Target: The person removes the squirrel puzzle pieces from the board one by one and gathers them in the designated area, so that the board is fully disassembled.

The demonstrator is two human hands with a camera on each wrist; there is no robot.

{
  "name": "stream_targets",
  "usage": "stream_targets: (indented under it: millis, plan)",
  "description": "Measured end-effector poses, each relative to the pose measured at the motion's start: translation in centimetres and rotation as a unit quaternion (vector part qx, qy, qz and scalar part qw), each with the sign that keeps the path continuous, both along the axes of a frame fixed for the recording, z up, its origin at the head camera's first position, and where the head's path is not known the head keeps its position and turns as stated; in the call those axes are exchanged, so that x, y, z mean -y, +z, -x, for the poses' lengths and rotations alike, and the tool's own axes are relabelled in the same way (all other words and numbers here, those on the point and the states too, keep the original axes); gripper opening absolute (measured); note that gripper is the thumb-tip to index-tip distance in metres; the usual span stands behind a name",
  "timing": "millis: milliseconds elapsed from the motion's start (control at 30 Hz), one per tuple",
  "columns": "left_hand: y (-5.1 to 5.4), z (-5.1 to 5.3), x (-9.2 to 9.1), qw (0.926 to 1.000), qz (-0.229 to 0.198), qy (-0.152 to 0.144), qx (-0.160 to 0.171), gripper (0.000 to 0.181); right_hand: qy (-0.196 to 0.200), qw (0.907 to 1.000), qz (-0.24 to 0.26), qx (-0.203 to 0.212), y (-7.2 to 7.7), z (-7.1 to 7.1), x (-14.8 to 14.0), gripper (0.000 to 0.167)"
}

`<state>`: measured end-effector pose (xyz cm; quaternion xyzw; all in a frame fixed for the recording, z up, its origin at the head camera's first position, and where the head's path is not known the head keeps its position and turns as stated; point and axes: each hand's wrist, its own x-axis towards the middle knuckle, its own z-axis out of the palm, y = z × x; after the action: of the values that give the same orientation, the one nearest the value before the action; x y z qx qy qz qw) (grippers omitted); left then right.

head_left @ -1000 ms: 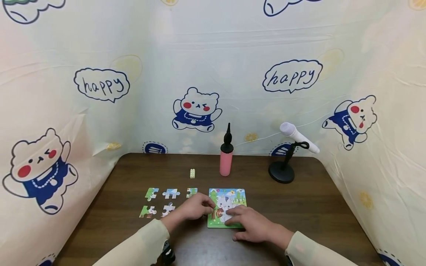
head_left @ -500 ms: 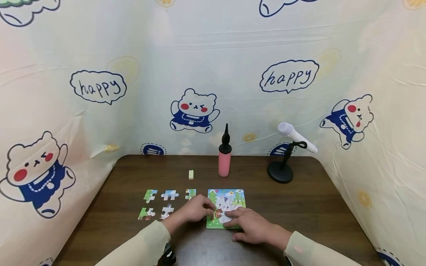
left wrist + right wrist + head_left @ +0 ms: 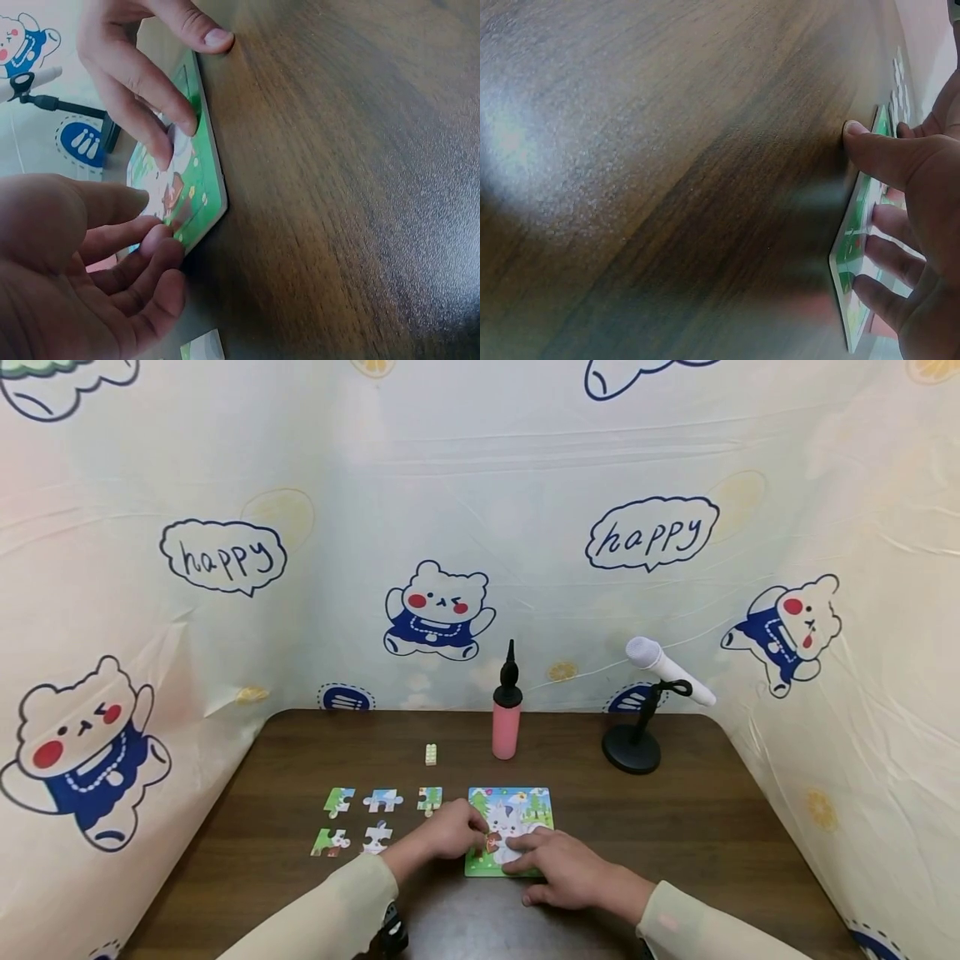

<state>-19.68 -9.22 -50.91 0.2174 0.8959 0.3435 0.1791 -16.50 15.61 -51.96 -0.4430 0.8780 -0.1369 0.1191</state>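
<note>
A square puzzle board [image 3: 529, 802] with a white animal on a green and blue scene lies flat on the table. My left hand [image 3: 448, 829] is at its left side, fingertips touching the picture and the lower fingers bent; no loose piece shows between thumb and fingers in the left wrist view. My right hand [image 3: 572, 868] rests spread from the right, its fingers on the board's lower middle [image 3: 844, 259] and its thumb on the table by the near edge. Several loose puzzle pieces [image 3: 384, 799] lie left of the board, one [image 3: 430, 798] close behind my left hand.
Behind the board stands a pink pump [image 3: 506, 729] with a black top. A white microphone [image 3: 667, 668] on a black stand [image 3: 632, 748] is at the back right. A small pale yellow block [image 3: 431, 754] lies behind the pieces. A printed cloth hangs around the brown table [image 3: 675, 827].
My left hand has shifted slightly right and further over the board's left part, showing more of the nearest loose piece. My right hand rests as before.
</note>
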Motion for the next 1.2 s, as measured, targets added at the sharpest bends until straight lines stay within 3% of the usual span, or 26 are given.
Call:
stream_targets:
  millis: [300, 433, 567, 800, 967, 1200]
  plan:
    - [-0.3, 0.1, -0.5, 0.9992, 0.003, 0.039, -0.003, 0.004, 0.001, 1.0, 0.004, -0.003, -0.1, 0.0, 0.0, 0.043]
    - [-0.2, 0.2, -0.7, 0.9985, 0.004, 0.051, -0.02, 0.004, 0.002, 1.0, 0.002, -0.008, 0.1, 0.0, 0.0, 0.043]
    - [-0.2, 0.2, -0.8, 0.9983, -0.007, 0.047, -0.034, 0.01, 0.001, 1.0, 0.0, -0.007, 0.2, 0.0, 0.1, 0.043]
    - [-0.3, 0.5, -0.2, 0.9974, -0.062, 0.026, -0.026, 0.007, 0.002, 1.0, -0.003, -0.004, 0.2, 0.0, 0.1, 0.043]
    - [0.0, 0.7, 1.5, 0.9939, -0.108, 0.023, 0.0, 0.006, 0.0, 1.0, -0.003, 0.008, 0.3, 0.0, 0.1, 0.044]
    - [1.4, 0.1, 6.4, 0.9897, -0.128, 0.064, 0.008, 0.012, -0.011, 0.9996, -0.006, 0.024, 0.3, -0.1, 0.1, 0.044]
